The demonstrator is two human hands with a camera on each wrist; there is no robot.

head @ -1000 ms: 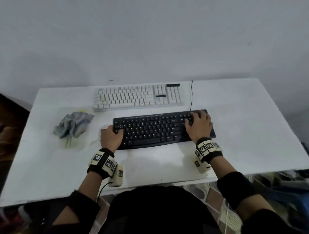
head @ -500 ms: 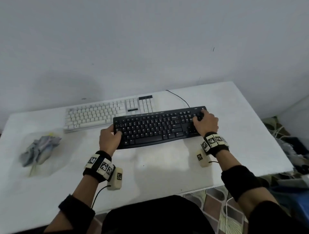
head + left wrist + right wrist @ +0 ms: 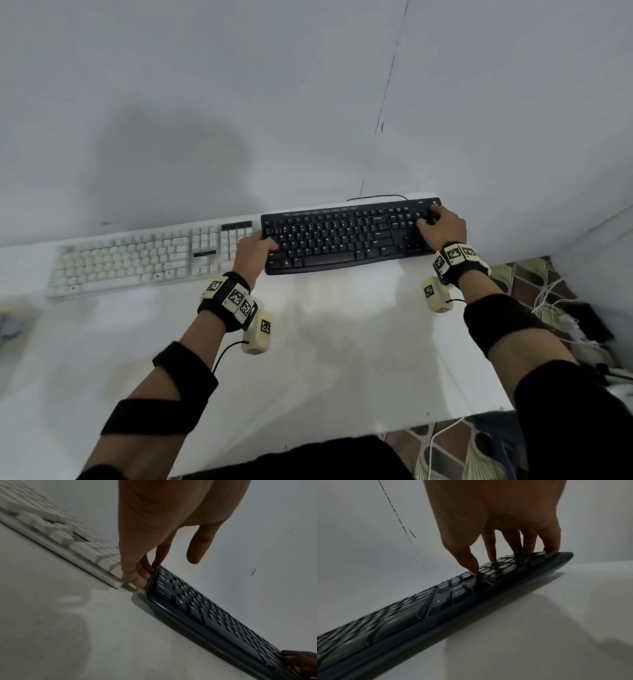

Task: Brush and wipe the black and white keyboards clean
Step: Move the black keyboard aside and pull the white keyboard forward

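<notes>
The black keyboard (image 3: pixel 349 236) lies at the back right of the white table (image 3: pixel 342 359), its left end next to the right end of the white keyboard (image 3: pixel 137 260). My left hand (image 3: pixel 255 251) holds the black keyboard's left end. In the left wrist view its curled fingers (image 3: pixel 142 577) sit against that end of the black keyboard (image 3: pixel 205 615), just beside the white keyboard (image 3: pixel 60 534), and the thumb hangs free above the keys. My right hand (image 3: pixel 442 229) rests on the number pad. Its fingertips (image 3: pixel 493 558) press on the keys of the black keyboard (image 3: pixel 436 608).
The wall stands right behind both keyboards. The table's right edge is close to the black keyboard's right end, and beyond it are cables (image 3: pixel 561 315) on a patterned floor. A grey cloth (image 3: pixel 7 322) shows blurred at the far left edge.
The black keyboard has slid from in front of the white keyboard to the back right, beside it. Both hands stayed on its ends. The view has turned to the right.
</notes>
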